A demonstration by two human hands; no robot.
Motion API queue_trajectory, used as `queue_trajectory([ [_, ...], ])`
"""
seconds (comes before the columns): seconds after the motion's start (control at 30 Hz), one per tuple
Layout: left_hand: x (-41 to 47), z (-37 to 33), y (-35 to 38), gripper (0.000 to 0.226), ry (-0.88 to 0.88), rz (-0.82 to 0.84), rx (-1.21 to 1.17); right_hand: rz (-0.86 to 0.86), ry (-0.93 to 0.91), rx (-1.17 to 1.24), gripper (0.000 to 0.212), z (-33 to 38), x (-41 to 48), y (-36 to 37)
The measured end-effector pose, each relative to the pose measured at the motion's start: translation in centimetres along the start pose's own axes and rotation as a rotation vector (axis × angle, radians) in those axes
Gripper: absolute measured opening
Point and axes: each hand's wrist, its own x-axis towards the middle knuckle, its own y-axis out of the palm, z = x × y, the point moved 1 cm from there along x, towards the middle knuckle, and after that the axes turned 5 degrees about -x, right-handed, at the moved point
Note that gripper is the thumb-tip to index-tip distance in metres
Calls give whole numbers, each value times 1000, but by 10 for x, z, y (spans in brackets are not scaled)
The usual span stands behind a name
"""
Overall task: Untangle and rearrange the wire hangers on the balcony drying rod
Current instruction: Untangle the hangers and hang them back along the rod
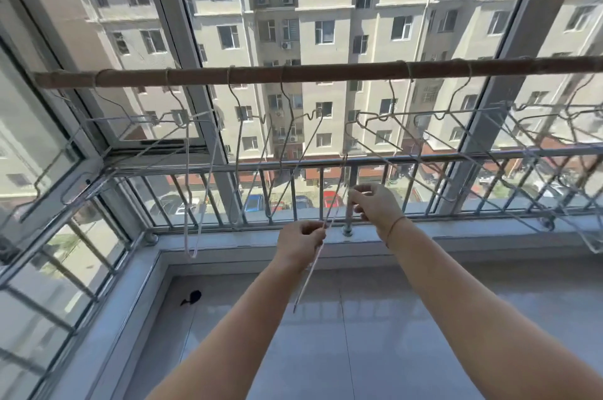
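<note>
A brown drying rod (326, 71) runs across the balcony at head height. Several thin wire hangers hang from it by their hooks, some twisted edge-on; one group (195, 145) is at the left, another group (424, 125) overlaps at the right. My left hand (301, 236) pinches the lower wire of a hanger (310, 272) that slants down below the fist. Just above and to the right, my right hand (375, 204) pinches the same tangle of wire. Both hands are below the rod's middle, in front of the railing.
A metal railing (202, 169) and window frames (176, 24) stand right behind the hangers. A grey tiled sill (359, 318) lies below my arms, with a small dark object (192, 297) on it. An open window sash (42, 151) juts in at the left.
</note>
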Motion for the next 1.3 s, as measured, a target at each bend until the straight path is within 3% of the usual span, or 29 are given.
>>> queue_trajectory([
  [0.1,0,15,-17,17,13,5,137,2,-97,-212,26,-9,-1,-15],
  [0.2,1,22,-27,17,69,34,260,150,-222,-498,32,-14,-5,-21],
  [0.37,2,25,-27,19,128,63,343,369,-281,-759,15,-19,-16,-33],
  [0.47,2,24,-22,11,189,-16,448,410,-233,-705,18,-21,-24,-42],
  [0.6,-9,7,-3,38,273,-121,543,422,-230,-613,19,-23,-33,-50],
  [0.67,-22,-5,14,42,316,-60,401,430,-233,-501,22,-20,-35,-50],
  [0.77,-39,-20,35,33,214,120,101,460,-220,-306,27,-13,-36,-45],
  [0.93,-45,-30,44,33,37,144,-184,391,-196,6,17,6,-28,-36],
  [1.1,-43,-55,40,3,88,158,-248,299,-242,152,14,42,-24,-31],
  [1.3,-33,-106,28,9,202,96,-306,215,-342,210,19,94,-17,-22],
])
